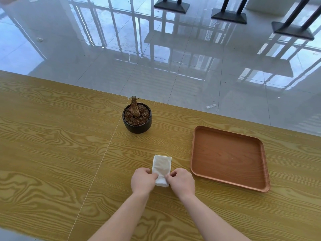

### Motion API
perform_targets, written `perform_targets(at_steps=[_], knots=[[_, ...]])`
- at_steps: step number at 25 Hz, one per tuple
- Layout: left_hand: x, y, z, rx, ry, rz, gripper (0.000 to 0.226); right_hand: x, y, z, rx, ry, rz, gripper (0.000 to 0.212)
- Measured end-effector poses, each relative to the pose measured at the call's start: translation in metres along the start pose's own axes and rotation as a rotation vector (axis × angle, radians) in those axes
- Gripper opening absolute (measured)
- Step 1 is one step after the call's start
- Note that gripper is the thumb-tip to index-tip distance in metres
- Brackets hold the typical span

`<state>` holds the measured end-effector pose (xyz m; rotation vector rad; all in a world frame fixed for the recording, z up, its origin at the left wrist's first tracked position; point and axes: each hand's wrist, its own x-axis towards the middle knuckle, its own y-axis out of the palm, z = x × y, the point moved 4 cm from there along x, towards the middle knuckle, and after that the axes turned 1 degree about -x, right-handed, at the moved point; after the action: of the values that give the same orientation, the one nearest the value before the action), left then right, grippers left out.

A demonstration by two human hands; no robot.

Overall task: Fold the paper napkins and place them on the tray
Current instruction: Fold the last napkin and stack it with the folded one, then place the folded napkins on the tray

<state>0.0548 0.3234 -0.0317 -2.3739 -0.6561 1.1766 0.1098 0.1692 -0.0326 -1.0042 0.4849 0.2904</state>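
Note:
A small stack of white paper napkins [161, 166] lies on the wooden table in front of me. My left hand [143, 181] pinches the near left edge of the stack. My right hand [181, 182] pinches its near right edge. The near end of the napkins is hidden between my fingers. A brown rectangular tray [229, 158] with nothing on it sits to the right of the napkins, a short gap away.
A black pot [137, 120] with soil and a cut stump stands behind the napkins. A seam [104, 150] between two tabletops runs diagonally on the left. Beyond the table's far edge is glossy tiled floor with black table bases [229, 15].

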Motion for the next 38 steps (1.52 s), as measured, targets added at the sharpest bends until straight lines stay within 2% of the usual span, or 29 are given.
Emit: perform_targets(at_steps=[2, 4, 6, 9, 14, 18, 24, 27, 34, 38], knots=[[0.000, 0.002, -0.002, -0.023, -0.015, 0.017, 0.027, 0.003, 0.001, -0.002, 0.004, 0.008, 0.009, 0.019], [0.000, 0.004, -0.003, -0.054, -0.019, 0.037, 0.012, 0.003, 0.001, -0.003, 0.006, 0.009, 0.012, 0.019], [0.000, 0.007, -0.004, -0.074, -0.016, 0.055, 0.015, 0.004, 0.001, -0.003, 0.008, 0.007, 0.010, 0.019], [-0.007, 0.008, -0.007, -0.078, 0.000, 0.019, 0.005, 0.004, 0.002, -0.003, 0.004, 0.004, 0.015, 0.020], [-0.011, 0.010, -0.010, -0.025, 0.086, -0.006, 0.007, 0.003, 0.001, -0.004, 0.013, -0.006, 0.028, 0.019], [-0.006, 0.008, -0.006, -0.138, 0.069, 0.020, 0.006, 0.003, 0.002, -0.006, 0.032, -0.026, 0.049, 0.020], [-0.006, 0.006, -0.003, -0.409, 0.020, 0.058, 0.009, -0.004, -0.002, -0.012, 0.268, -0.003, 0.273, 0.030], [-0.009, 0.007, -0.004, -0.436, 0.018, 0.092, 0.010, -0.009, -0.006, -0.018, 0.346, 0.015, 0.357, 0.026], [-0.011, 0.010, 0.009, -0.400, -0.012, 0.086, 0.011, -0.013, -0.001, -0.028, 0.428, 0.072, 0.318, 0.019], [-0.013, 0.011, 0.014, -0.429, -0.041, 0.150, 0.016, -0.014, 0.002, -0.027, 0.438, 0.085, 0.295, 0.019]])
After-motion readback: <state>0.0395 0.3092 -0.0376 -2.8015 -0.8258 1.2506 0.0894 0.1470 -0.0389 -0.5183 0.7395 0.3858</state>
